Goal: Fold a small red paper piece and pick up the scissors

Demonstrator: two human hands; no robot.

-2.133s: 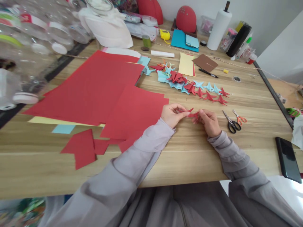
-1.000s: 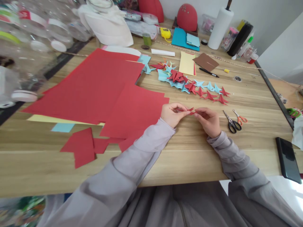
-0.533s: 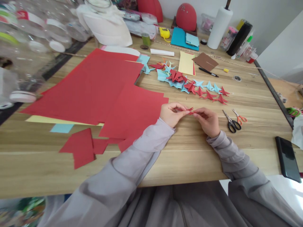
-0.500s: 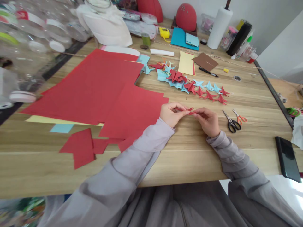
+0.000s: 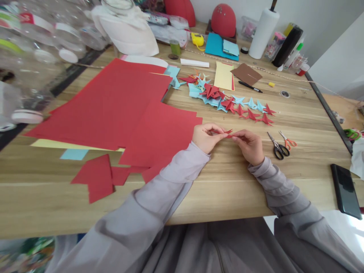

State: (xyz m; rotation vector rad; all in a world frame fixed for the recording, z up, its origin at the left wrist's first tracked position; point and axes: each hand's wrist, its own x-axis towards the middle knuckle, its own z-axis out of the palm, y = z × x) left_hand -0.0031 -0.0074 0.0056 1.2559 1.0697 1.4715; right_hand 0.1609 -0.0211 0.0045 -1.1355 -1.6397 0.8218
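Observation:
A small folded piece of red paper (image 5: 229, 135) is pinched between my two hands, just above the table. My left hand (image 5: 207, 137) grips it from the left, thumb and fingers pressed together. From the right, my right hand (image 5: 249, 145) has its thumb and index finger closed on the paper's other end. Behind the hands lie several folded red paper cranes (image 5: 251, 115) and light-blue paper cranes (image 5: 251, 103), partly in rows and partly heaped. Large red paper sheets (image 5: 110, 102) spread out beside my left hand, with smaller red paper pieces (image 5: 99, 182) nearer the front.
Black-handled scissors (image 5: 280, 149) and orange-handled scissors (image 5: 288, 142) lie right of my right hand. A phone (image 5: 345, 191) rests near the right edge. Farther back are a black pen (image 5: 250, 87), brown paper (image 5: 247, 74) and a yellow tape measure (image 5: 197, 39). Plastic bottles (image 5: 42, 49) crowd the left.

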